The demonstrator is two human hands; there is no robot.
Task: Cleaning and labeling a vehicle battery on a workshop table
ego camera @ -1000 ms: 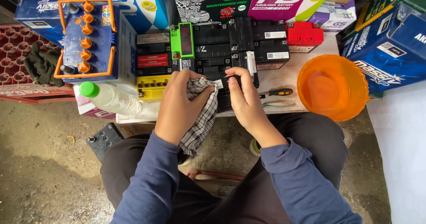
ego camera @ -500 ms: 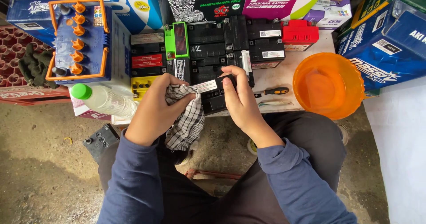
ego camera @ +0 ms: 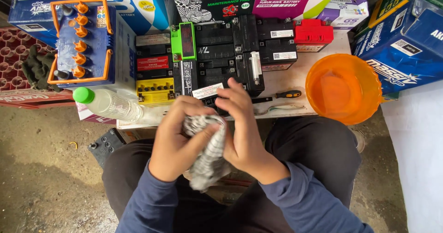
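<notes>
your left hand (ego camera: 177, 138) and right hand (ego camera: 242, 133) both have fingers clamped on the checked rag (ego camera: 207, 152) over your lap, just off the bench (ego camera: 286, 83) edge, so a loose tail could snag the small black battery (ego camera: 217, 96) and tip it.

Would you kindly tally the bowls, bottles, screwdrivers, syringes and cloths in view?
Orange bowl: 1
Green-capped plastic bottle: 1
Screwdriver: 1
Syringe: 1
Checked cloth, between left hand and right hand: 1
Total: 5

low table (ego camera: 286, 83) w/ batteries (ego camera: 221, 57), orange bowl (ego camera: 344, 87), screwdriver (ego camera: 286, 94), bottle (ego camera: 108, 103).
</notes>
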